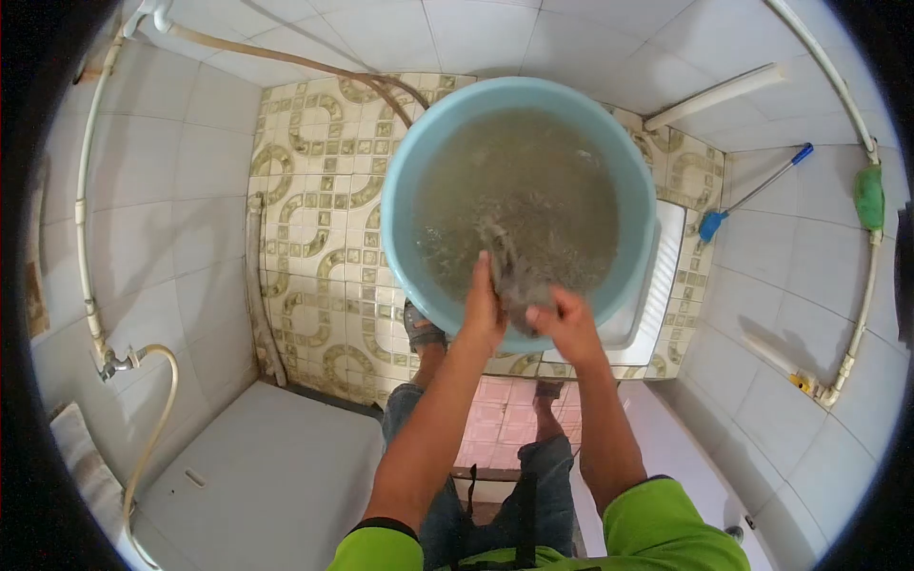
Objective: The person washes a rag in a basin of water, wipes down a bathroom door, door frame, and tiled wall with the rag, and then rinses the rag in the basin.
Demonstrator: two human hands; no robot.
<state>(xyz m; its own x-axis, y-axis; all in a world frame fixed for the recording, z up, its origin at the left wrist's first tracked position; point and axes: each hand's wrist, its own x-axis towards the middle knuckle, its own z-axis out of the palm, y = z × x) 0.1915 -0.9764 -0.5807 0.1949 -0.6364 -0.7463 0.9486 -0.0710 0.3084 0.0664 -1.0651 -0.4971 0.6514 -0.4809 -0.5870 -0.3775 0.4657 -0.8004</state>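
A large light-blue basin (398, 238) holds murky grey-brown water (533, 162) with ripples and splashes near its front. Over the near part of the basin, a wet grey cloth (519, 295) hangs between my hands, blurred by motion, its lower edge hard to make out. My left hand (484, 309) presses against its left side, thumb and fingers pointing toward the water. On the other side my right hand (568, 328) is closed, gripping the cloth near the basin's front rim.
A white squat toilet (671, 276) lies partly under the basin's right side. A blue-handled brush (757, 190) leans on the right wall. Brown hose (286, 59) runs behind the basin. A tap (116, 364) with a hose is at left; a grey door (267, 476) stands near front left.
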